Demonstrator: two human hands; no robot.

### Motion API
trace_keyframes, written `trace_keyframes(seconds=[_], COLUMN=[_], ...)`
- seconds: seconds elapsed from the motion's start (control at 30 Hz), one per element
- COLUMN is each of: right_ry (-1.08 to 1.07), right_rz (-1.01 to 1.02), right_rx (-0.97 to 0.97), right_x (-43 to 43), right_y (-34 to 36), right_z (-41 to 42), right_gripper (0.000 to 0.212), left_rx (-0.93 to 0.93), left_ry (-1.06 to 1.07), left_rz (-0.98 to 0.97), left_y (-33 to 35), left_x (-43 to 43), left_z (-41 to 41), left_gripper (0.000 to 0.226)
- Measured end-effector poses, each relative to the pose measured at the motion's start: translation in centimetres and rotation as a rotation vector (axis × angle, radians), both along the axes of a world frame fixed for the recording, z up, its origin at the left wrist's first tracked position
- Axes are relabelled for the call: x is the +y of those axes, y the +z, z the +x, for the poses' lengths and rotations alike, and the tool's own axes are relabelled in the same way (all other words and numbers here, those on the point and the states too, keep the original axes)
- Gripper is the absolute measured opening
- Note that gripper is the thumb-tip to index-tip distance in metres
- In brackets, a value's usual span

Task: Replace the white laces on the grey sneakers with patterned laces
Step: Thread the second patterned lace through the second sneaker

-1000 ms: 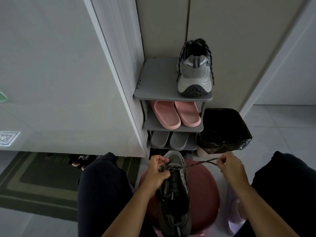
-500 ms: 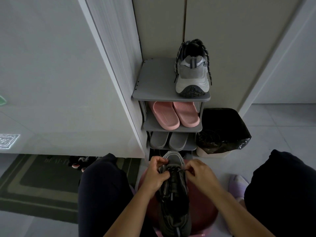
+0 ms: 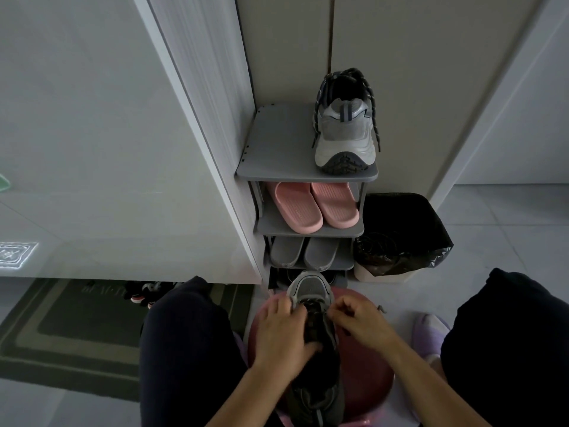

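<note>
A grey sneaker (image 3: 311, 289) is lying toe-away between the left hand (image 3: 283, 332), which is gripping its side, and the right hand (image 3: 361, 323), which is pinching its lace (image 3: 313, 310) near the toe.

1. The left hand (image 3: 283, 331), gripping the sneaker (image 3: 311, 288), covers its left side; the heel runs off the bottom edge.
2. The lace (image 3: 314, 314) is too dark to trace; whether the right hand (image 3: 360, 322) pinches it is unclear.
3. A knee (image 3: 508, 334) hides part of the slipper (image 3: 429, 334).
</note>
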State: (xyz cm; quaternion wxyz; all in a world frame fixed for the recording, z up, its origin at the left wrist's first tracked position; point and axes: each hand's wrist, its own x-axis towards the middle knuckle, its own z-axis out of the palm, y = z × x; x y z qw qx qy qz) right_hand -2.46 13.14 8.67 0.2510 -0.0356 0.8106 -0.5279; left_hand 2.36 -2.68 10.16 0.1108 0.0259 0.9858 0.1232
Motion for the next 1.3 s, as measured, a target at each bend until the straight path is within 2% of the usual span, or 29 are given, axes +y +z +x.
trace_keyframes(seconds=[0.03,0.13,0.23,0.3,0.4,0.43,0.5,0.6,0.7,0.83,0.93,1.03,1.13,1.2,1.23,1.3], right_ry=[-0.006,-0.006,-0.031,-0.073,-0.093,-0.067,-0.023,0.030,0.153,0.160,0.004,-0.321,-0.575,-0.580,-0.548,-0.439], right_rz=[-0.043,-0.140,-0.176,-0.243,-0.322,-0.292,-0.185,-0.003,0.172,0.195,0.044,-0.190,-0.576,-0.874,-0.995,-1.134], right_rx=[-0.032,-0.127,-0.207,-0.317,-0.485,-0.485,-0.417,-0.256,-0.137,-0.127,-0.192,-0.319,-0.534,-0.715,-0.765,-0.813], right_x=[-0.1,-0.3,-0.3,-0.3,-0.8,-1.1,-1.8,-2.6,-3.0,-3.2,-3.2,-2.0,-0.5,-0.5,-0.6,-0.7], right_y=[0.2,1.0,1.6,2.2,3.5,3.8,4.1,4.0,4.1,3.8,3.3,3.6,3.3,2.9,2.8,3.4], right_z=[0.1,0.4,0.5,0.6,0.8,0.9,1.1,1.3,0.9,0.5,0.6,-0.7,-1.8,-1.7,-1.6,-1.7], right_gripper=[0.013,0.017,0.022,0.022,0.015,0.013,0.010,0.011,0.025,0.030,0.021,0.019,0.024,0.017,0.021,0.037], left_rx=[0.007,-0.028,-0.100,-0.087,-0.121,-0.177,-0.253,-0.312,-0.249,-0.321,-0.299,-0.338,-0.415,-0.433,-0.419,-0.343], left_ry=[-0.036,-0.065,-0.011,0.064,0.303,0.402,0.563,0.709,0.739,0.880,0.920,1.039,1.066,1.004,0.988,0.955], left_rz=[-0.099,-0.196,-0.126,0.072,0.570,0.743,0.949,1.141,1.155,1.289,1.316,1.404,1.389,1.362,1.329,1.127], left_y=[0.4,0.6,0.1,0.1,0.8,1.1,2.0,2.6,2.6,2.6,2.5,2.3,1.5,1.3,1.3,0.6], left_x=[0.6,1.8,1.2,0.6,0.4,0.6,0.9,1.0,1.1,1.3,0.9,-0.2,-1.2,-1.3,-1.4,-2.0], left_z=[0.3,0.2,-0.2,-0.7,-0.5,-0.3,0.0,0.2,-0.5,-1.3,-1.3,-1.3,-1.2,-1.0,-0.9,-1.0], left_gripper=[0.042,0.031,0.032,0.027,0.015,0.016,0.026,0.031,0.029,0.020,0.022,0.016,0.020,0.014,0.016,0.014])
